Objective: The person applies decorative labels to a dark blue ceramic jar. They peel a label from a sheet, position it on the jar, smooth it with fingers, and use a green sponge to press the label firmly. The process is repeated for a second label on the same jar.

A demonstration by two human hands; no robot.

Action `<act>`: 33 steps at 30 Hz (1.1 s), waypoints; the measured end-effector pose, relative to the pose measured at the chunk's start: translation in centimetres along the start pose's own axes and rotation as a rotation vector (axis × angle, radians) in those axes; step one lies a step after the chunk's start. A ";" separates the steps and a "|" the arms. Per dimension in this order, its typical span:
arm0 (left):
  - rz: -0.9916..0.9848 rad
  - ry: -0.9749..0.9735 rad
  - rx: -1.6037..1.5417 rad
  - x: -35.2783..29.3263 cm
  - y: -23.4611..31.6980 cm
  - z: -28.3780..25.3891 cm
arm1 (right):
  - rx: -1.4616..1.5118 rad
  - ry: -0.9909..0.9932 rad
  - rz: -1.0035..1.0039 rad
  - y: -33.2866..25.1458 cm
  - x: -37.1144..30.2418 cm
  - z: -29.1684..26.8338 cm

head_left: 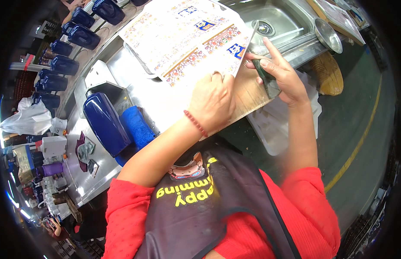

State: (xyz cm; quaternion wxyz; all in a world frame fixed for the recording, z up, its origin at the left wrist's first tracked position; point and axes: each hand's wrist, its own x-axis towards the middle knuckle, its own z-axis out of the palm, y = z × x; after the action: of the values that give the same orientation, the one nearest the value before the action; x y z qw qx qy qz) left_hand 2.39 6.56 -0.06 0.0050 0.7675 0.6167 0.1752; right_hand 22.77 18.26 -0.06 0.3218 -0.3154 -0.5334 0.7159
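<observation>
A large printed decal sheet (187, 39) is spread on a steel worktop (123, 73), its near corner lying over a wooden board (248, 97) beside a sink (278, 21). The sheet is judged to be thin, light and limp, easily creased or torn, and probably slick on its printed face; it is best held flat under a palm near the edge being worked and lifted only by a corner or margin.

The left hand (213, 101) is laid knuckles-up on the sheet's lower edge, its fingers curled and pressed down so that the paper is pinned to the board; nothing is gripped inside it. The right hand (280, 75) is closed around 1 dark, flat tool (267, 80), which may be a scraper or blade, though its shape cannot be made out clearly. The right fingers (274, 49) are partly extended, and the sheet's right corner is touched by the fingertips.

A glossy blue vase (105, 123) and a blue roll (138, 127) are seen lying to the left, near the sheet. More blue vases (73, 36) are lined up farther back.
</observation>
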 end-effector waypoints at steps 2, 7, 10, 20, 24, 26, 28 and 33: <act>-0.080 0.026 -0.041 1.1 -0.5 0.5 | 0.130 -0.090 -0.072 0.0 -0.1 0.3; -0.381 -0.021 -0.421 3.5 -4.2 -2.6 | 0.100 -0.078 0.100 0.9 -1.8 3.0; -0.465 -0.140 -0.792 5.3 -5.3 -4.9 | 0.175 -0.127 0.194 2.6 -2.5 7.5; -0.440 -0.275 -0.722 6.7 0.0 -5.7 | 0.462 0.018 -0.179 2.8 -3.3 10.6; -0.346 -0.242 -0.815 7.2 1.6 -4.8 | 0.436 0.147 -0.097 2.4 -3.7 8.7; -0.162 -0.289 -0.774 7.4 1.3 -4.0 | 0.549 0.192 -0.098 2.3 -3.8 8.3; -0.053 -0.304 -0.942 8.0 -0.4 -3.1 | 0.487 0.256 -0.074 2.1 -3.9 7.8; -0.453 0.123 -0.447 14.8 -16.6 -3.2 | 0.320 0.258 -0.036 1.5 -4.0 6.6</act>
State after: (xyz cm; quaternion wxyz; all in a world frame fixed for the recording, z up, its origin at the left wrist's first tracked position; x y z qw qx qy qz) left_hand -11.55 23.88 3.12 0.1750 0.5784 0.7173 0.3468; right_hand 19.68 11.02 0.47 0.4464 -0.3397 -0.3729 0.7391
